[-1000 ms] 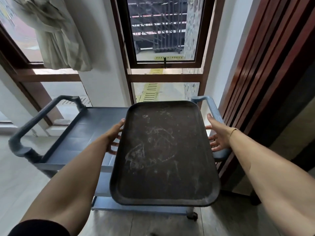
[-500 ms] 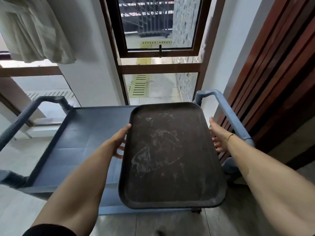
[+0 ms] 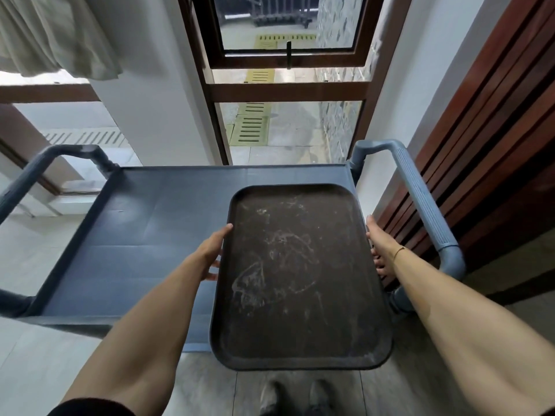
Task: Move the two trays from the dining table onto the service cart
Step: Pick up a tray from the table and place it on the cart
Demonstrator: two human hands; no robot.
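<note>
A dark brown scratched tray (image 3: 297, 274) is held level over the right half of the blue-grey service cart (image 3: 144, 223), its near end sticking out past the cart's front edge. My left hand (image 3: 211, 253) grips the tray's left rim, thumb on top and fingers underneath. My right hand (image 3: 380, 249) grips the right rim the same way, close to the cart's right handle (image 3: 420, 202). Whether the tray touches the cart's top shelf I cannot tell. No second tray and no dining table are in view.
The cart's left handle (image 3: 45, 163) rises at the left. Behind the cart stand a white pillar (image 3: 150, 100) and a brown-framed window (image 3: 288, 85). A red-brown slatted wall (image 3: 492, 130) runs close along the right. My shoes (image 3: 295, 397) are on the grey floor below.
The view has closed in on the cart and tilted downward. The tray, still in both hands, has come lower and further over the cart's right side.
</note>
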